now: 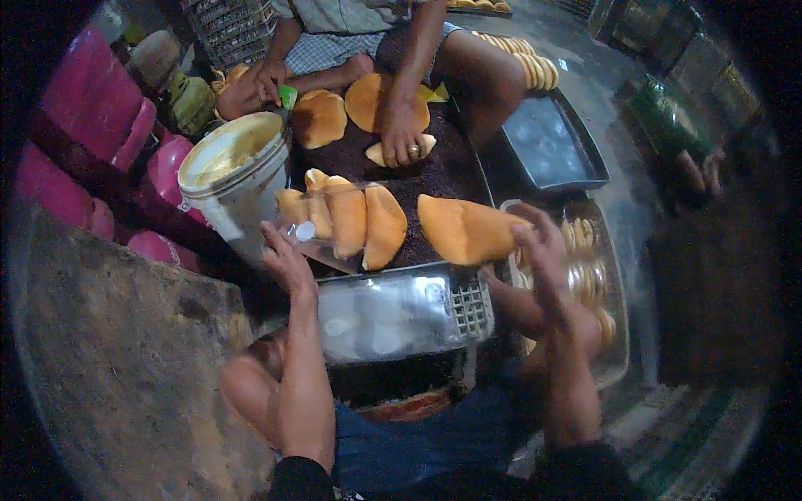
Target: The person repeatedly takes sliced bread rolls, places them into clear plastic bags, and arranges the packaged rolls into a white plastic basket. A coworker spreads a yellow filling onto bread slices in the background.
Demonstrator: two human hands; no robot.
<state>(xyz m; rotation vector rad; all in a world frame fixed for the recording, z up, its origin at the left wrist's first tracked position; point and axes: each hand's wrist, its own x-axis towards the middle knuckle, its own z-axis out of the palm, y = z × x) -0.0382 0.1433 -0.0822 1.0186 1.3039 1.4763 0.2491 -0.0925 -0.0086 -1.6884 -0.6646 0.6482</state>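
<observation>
My left hand (287,260) grips a clear plastic bag (305,231) with a round white label; the bag stretches over part of a row of folded breads (349,216). In my right hand (546,244) is the right end of one folded golden bread (468,229), lifted at the tray's near right. The shallow tray (332,164) beneath holds a layer of dark crumbs, likely chocolate sprinkles. Across from me, a person's hand (401,141) with a ring presses a folded bread (428,145). Their other hand (270,78) holds a green-handled tool (287,96). Two round flat breads (318,118) lie nearby.
A white bucket (250,200) with pale yellow cream stands left of the tray. Before me sits a shiny metal sheet (382,313) over a plastic crate (473,307). On the right are a metal pan (548,147) and a tub of wrapped breads (617,300). Wooden board (125,351) lies left.
</observation>
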